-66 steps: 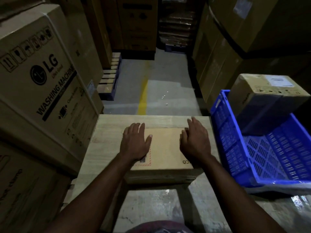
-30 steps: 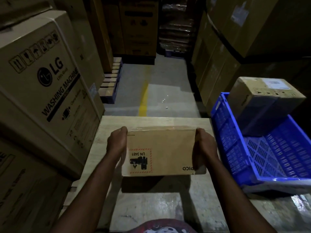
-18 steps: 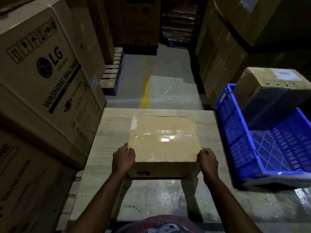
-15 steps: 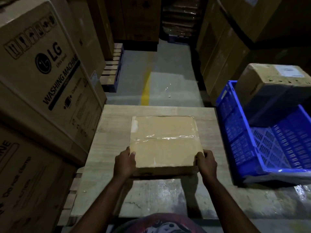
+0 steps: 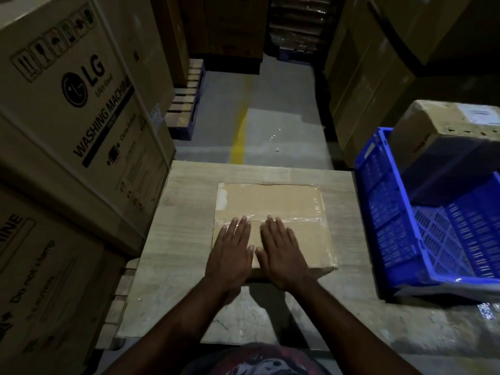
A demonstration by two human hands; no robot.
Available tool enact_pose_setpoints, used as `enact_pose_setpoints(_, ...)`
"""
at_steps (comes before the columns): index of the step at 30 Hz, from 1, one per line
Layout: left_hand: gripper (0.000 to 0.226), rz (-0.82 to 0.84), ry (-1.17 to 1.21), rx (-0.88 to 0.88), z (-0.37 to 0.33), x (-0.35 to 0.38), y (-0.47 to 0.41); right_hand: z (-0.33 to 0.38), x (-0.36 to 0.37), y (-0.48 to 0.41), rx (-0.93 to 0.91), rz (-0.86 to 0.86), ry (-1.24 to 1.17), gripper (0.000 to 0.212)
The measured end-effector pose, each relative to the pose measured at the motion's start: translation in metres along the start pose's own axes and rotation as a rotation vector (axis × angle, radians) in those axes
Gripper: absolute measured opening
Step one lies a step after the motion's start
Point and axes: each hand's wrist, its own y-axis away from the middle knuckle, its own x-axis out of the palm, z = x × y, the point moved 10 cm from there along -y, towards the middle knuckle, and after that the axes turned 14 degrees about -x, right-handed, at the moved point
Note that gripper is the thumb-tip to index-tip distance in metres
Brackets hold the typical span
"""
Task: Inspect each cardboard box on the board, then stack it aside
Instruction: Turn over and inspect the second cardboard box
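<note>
Cardboard box [image 5: 273, 198] lies flat at the centre of the frame on the wooden board [image 5: 186, 212], taped seam facing up. Both hands rest palm-down on its near half, left hand [image 5: 232, 251] and right hand [image 5: 282, 251] side by side, fingers straight and close together, tips at the tape line, gripping nothing. This looks like the inspecting step: feeling the sealed top. Next, I judge, the hands must move out to the side edges to lift and stack it aside. At right, just beside the board, a blue crate [image 5: 378, 212] has another carton [image 5: 438, 128] leaning in it. Washing-machine cartons [image 5: 67, 104] crowd the left of the frame, leaving little room there.
</note>
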Motion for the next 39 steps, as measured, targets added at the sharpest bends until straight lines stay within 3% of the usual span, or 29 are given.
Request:
enact_pose_setpoints(10,0.061,0.042,-0.030,0.051,-0.001,-0.003,-0.002,0.007,0.010,-0.003,-0.021,0.083,-0.002,0.093)
enact_pose_setpoints(15,0.058,0.007,0.036,0.086,-0.003,-0.017,-0.009,-0.010,-0.003,0.000,0.009,0.005,-0.094,0.076)
enact_pose_setpoints(19,0.059,-0.037,0.058,0.193,-0.025,-0.022,-0.002,-0.045,-0.014,0.019,0.173,-0.083,-0.044,0.076)
enact_pose_setpoints(23,0.065,-0.001,0.079,0.234,-0.042,-0.003,0.003,-0.065,-0.013,0.032,0.237,-0.057,0.001,0.077)
enact_pose_setpoints(29,0.065,0.010,0.095,0.214,-0.043,-0.005,0.002,-0.063,-0.022,0.030,0.207,-0.134,0.074,0.063)
enact_pose_setpoints(34,0.052,-0.070,0.144,0.136,-0.048,-0.037,-0.023,-0.079,-0.067,0.009,0.144,-0.226,0.150,0.024)
enact_pose_setpoints(37,0.061,-0.084,0.102,0.057,-0.034,-0.040,-0.052,-0.097,-0.079,-0.003,0.169,-0.264,0.137,0.039)
enact_pose_setpoints(39,0.067,-0.058,0.035,-0.002,-0.015,-0.030,-0.065,-0.109,-0.062,-0.011,0.186,-0.138,0.088,0.061)
